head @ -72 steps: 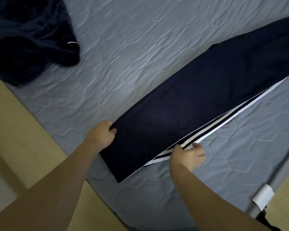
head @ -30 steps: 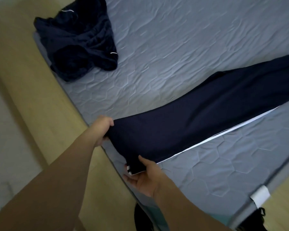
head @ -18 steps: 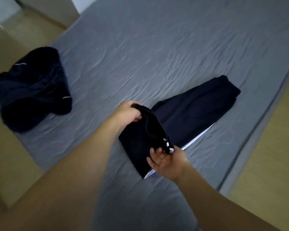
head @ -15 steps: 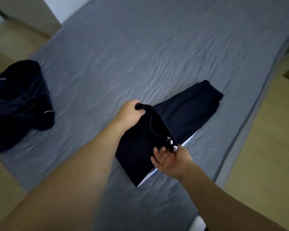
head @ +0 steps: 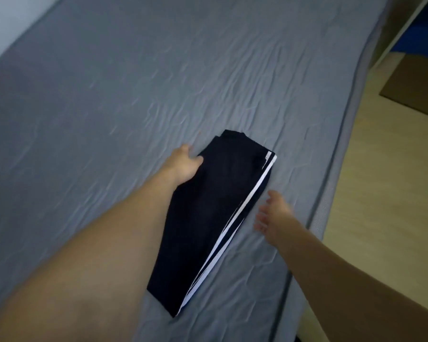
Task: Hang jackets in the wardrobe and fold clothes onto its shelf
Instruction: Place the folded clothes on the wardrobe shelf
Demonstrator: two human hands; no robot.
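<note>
On the grey bed sheet (head: 158, 77), near the right edge of the mattress, dark navy trousers (head: 208, 218) are lying folded into a long narrow shape that is running from the lower middle of the picture up toward the centre. White stripes (head: 235, 218) are running along the right side of the trousers, from the near end up to the far corner. The left hand (head: 185, 164) is resting at the far left edge of the trousers; its fingers are bent and are touching the cloth there, but it is not possible to tell if they are really gripping it or only pressing on it. The left forearm is crossing over the left side of the garment and is covering a part of it. The right hand (head: 272, 213) is staying just beside the striped edge, apart from the cloth, above the sheet; its fingers are spread and loosely straight, and it is holding nothing. The sheet is showing many small wrinkles all around the trousers. At the right side, a pale wooden floor (head: 381, 218) is running along the bed, and a flat brown piece like cardboard (head: 415, 85) is lying on it in the upper right corner. The picture is a little blurred, so the fine details of the fingers are not clear.
</note>
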